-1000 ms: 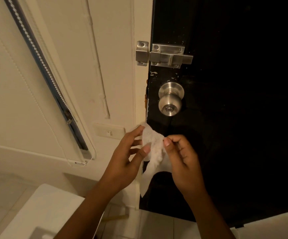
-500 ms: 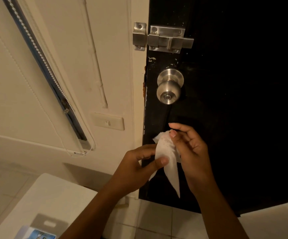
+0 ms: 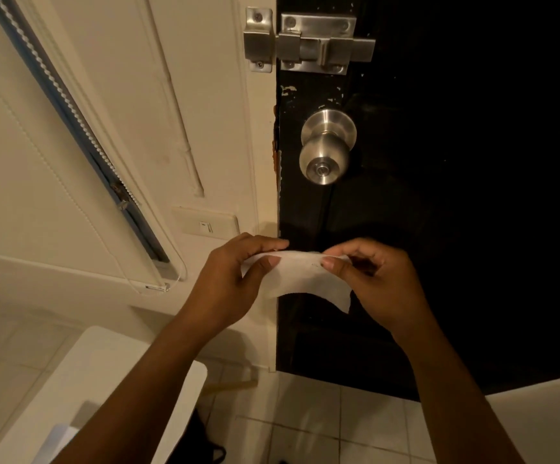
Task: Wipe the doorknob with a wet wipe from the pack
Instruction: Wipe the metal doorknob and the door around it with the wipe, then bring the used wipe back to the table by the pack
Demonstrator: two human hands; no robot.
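Head view: left hand [image 3: 225, 289] pinching the left top edge of the wipe [image 3: 302, 279] between thumb and forefinger, other fingers curled behind the sheet. Right hand [image 3: 379, 283] pinching the right top edge in the same way, thumb in front, fingers bent behind. Wipe stretched flat between both hands, white, lower edge hanging free, right lower corner drooping to a point. Both hands held in front of the door [image 3: 456, 195], below the knob [image 3: 326, 149] and well apart from it. Knob of brushed metal, round, with keyhole in the middle, standing on the dark door near its left edge, not touched by hand or wipe. Above the knob, a metal bolt [image 3: 308, 41] across door and frame. Left of the door, cream wall with a switch [image 3: 205, 226] and a blind [image 3: 71, 128]. Below left, a white table [image 3: 81, 390], partly behind the left forearm. Tiled floor [image 3: 305, 426] below the door.
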